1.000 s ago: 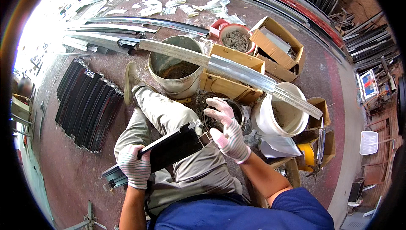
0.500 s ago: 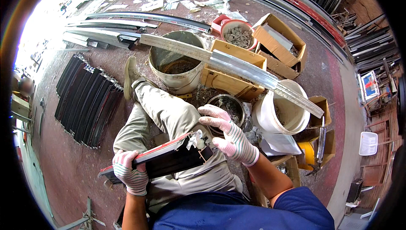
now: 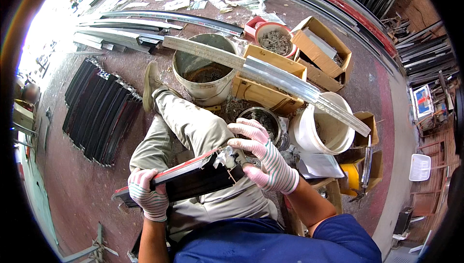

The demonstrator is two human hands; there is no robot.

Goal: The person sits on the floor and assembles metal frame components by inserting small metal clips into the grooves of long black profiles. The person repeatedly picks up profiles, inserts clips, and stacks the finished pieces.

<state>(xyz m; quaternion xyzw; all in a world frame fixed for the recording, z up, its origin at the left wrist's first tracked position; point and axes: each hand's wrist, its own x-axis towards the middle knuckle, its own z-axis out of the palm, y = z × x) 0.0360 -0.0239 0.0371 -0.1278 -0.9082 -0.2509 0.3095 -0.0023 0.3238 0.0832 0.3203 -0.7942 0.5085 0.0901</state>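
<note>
My left hand (image 3: pixel 148 194), in a striped glove with pink fingertips, is closed around a black metal profile (image 3: pixel 193 186) with a red strip along its upper edge. The profile lies tilted across my lap. A small silvery metal fitting (image 3: pixel 223 158) sits at its right end. My right hand (image 3: pixel 268 160), gloved alike, is beside that end, fingers apart and thumb low near the profile's tip. Whether the fingertips touch the fitting cannot be made out. Beyond the right hand stands a round metal bowl (image 3: pixel 261 120) of small dark parts.
Long metal bars (image 3: pixel 270 75) rest across a grey bucket (image 3: pixel 203 89), a wooden box (image 3: pixel 265 91) and a white bucket (image 3: pixel 314 137). Black profiles (image 3: pixel 96 118) lie stacked on the left floor. Cardboard boxes (image 3: pixel 333 45) and a red tub (image 3: pixel 275 38) stand at the back right.
My right hand has come slightly lower and closer to the profile's fitted end, with its fingers still spread. The left hand keeps its hold; the view has shifted slightly.
</note>
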